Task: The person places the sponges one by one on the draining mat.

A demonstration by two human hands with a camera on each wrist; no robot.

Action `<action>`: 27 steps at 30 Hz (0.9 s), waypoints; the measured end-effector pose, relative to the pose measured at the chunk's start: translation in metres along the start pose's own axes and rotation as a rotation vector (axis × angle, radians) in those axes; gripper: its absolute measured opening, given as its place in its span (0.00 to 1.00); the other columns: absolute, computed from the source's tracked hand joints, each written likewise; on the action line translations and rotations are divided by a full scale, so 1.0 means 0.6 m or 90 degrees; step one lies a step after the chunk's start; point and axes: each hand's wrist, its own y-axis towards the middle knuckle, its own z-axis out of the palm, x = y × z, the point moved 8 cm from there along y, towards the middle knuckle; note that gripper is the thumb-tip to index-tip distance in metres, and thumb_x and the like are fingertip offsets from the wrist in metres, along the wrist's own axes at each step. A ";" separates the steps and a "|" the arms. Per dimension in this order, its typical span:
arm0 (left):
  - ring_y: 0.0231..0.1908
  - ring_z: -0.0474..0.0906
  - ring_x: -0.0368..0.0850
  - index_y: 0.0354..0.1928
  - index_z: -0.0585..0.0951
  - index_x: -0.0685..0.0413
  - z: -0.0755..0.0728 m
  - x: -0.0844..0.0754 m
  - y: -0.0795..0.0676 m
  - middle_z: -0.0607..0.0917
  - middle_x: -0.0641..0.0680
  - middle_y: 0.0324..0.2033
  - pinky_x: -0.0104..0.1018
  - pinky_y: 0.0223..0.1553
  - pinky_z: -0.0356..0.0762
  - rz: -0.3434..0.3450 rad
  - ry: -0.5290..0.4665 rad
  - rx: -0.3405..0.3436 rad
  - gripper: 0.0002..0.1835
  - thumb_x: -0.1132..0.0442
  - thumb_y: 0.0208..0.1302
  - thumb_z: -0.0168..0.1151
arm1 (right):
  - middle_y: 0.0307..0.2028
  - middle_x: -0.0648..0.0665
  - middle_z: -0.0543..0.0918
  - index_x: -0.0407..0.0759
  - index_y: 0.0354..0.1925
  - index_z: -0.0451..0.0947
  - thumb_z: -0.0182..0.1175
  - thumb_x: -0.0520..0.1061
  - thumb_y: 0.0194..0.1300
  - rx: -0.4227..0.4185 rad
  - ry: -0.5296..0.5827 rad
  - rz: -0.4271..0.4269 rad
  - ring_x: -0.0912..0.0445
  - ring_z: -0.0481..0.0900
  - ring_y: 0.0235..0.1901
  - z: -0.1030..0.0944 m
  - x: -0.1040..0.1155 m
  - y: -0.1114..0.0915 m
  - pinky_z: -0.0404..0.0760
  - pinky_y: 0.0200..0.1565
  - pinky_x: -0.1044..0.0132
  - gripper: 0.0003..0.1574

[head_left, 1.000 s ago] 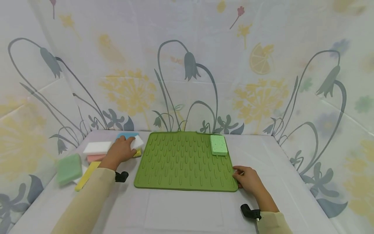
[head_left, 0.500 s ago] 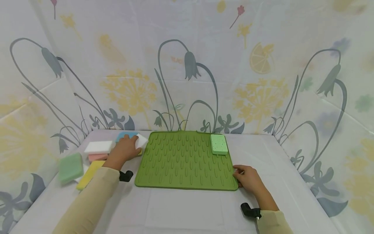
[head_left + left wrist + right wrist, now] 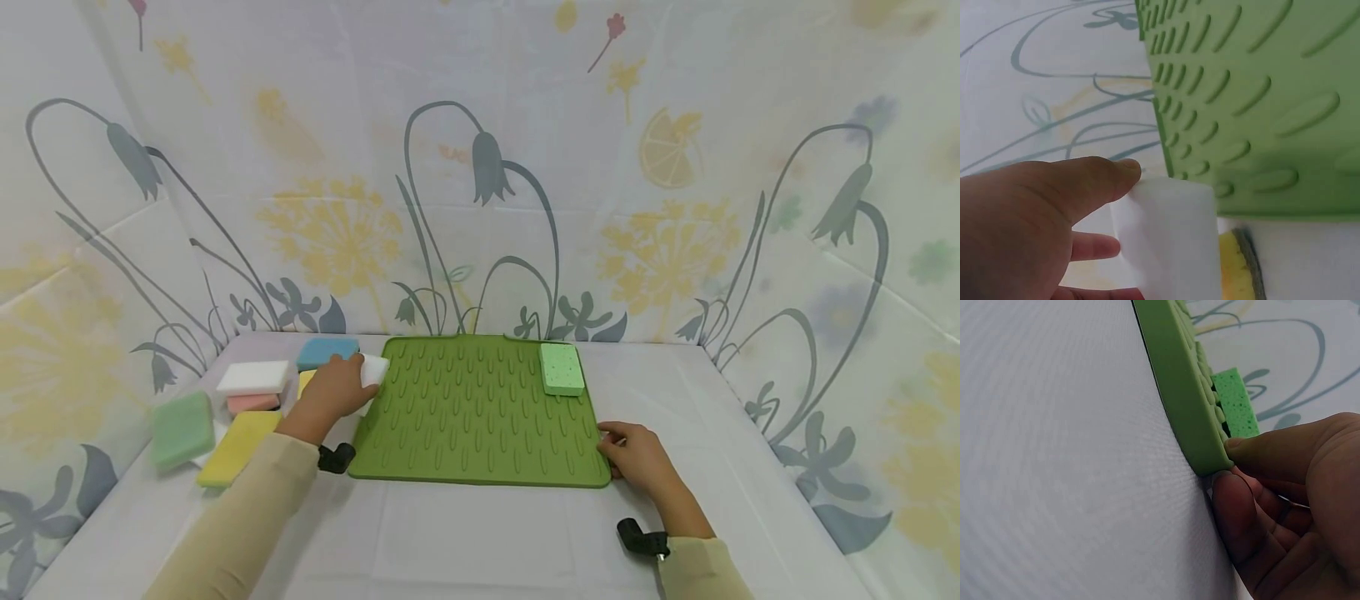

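Observation:
My left hand (image 3: pixel 333 393) grips a white block sponge (image 3: pixel 375 368) at the left edge of the green ridged mat (image 3: pixel 472 417). In the left wrist view, the thumb lies on the sponge's top end and other fingers touch its side; its far face is hidden. At the mat's lower right corner, my right hand (image 3: pixel 643 460) pinches the rim between thumb and index finger, as the right wrist view shows. A light green speckled sponge (image 3: pixel 561 369) lies on the mat's upper right corner.
Left of the mat lie a blue sponge (image 3: pixel 327 353), another white block (image 3: pixel 253 377) over a pink sponge (image 3: pixel 252 403), a yellow sponge (image 3: pixel 238 448) and a pale green sponge (image 3: pixel 182 429). A yellow sponge with a grey scouring side (image 3: pixel 1235 265) is partly covered by the left hand.
The left hand has moved right with the white sponge, from the pile to the mat's left edge, uncovering more of the blue sponge. The right hand stays at the mat's corner.

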 end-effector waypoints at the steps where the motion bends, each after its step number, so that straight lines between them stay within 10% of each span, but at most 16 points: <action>1: 0.44 0.78 0.64 0.64 0.66 0.73 0.001 -0.003 0.000 0.77 0.73 0.46 0.53 0.40 0.78 0.001 -0.003 -0.001 0.36 0.51 0.65 0.60 | 0.42 0.42 0.82 0.37 0.61 0.74 0.57 0.41 0.66 0.001 0.000 0.000 0.58 0.78 0.26 0.000 0.000 0.000 0.79 0.26 0.66 0.25; 27: 0.30 0.78 0.50 0.61 0.70 0.67 0.032 -0.103 -0.007 0.83 0.62 0.38 0.40 0.28 0.77 0.019 -0.065 0.005 0.34 0.47 0.63 0.62 | 0.42 0.42 0.82 0.36 0.61 0.74 0.57 0.41 0.66 0.006 0.013 0.003 0.58 0.78 0.26 -0.001 0.000 -0.001 0.79 0.26 0.65 0.25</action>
